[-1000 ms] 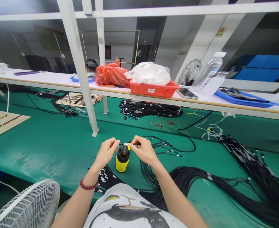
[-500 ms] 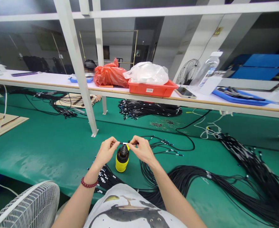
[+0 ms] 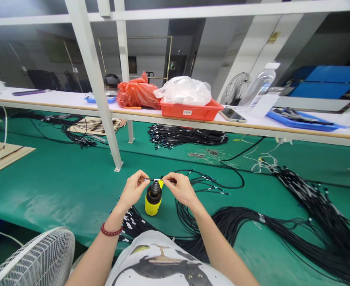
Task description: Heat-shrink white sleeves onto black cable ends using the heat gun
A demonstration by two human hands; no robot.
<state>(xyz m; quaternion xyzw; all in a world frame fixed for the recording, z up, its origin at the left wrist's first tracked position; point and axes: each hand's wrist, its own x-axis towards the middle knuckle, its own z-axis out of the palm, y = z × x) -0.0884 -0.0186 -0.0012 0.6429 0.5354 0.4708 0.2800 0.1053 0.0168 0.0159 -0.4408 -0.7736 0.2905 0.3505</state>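
My left hand [image 3: 135, 187] and my right hand [image 3: 179, 188] pinch a thin black cable [image 3: 150, 179] between them, held level. A short white sleeve [image 3: 156, 180] sits on the cable between my fingertips. A bit of blue shows at my left fingertips. Directly below is the dark stepped nozzle of an upright yellow-and-black tool [image 3: 153, 206], which looks like a heat gun. Whether the cable touches the nozzle I cannot tell. By my left forearm lie black cables with white sleeves [image 3: 130, 220], partly hidden. Loose cable ends [image 3: 210, 182] lie right of my right hand.
A thick cable bundle [image 3: 246, 212] runs across the green table [image 3: 74, 190] to the right. More cables [image 3: 187, 137] lie under the shelf [image 3: 139, 114], whose white post [image 3: 103, 99] stands front left. A white fan [image 3: 41, 258] is at lower left. Across the table, a person's hand [image 3: 123, 123] shows.
Both hands have shifted slightly and still pinch the cable over the nozzle. The blue bit at my left fingertips now shows, and less of the white sleeve is visible.
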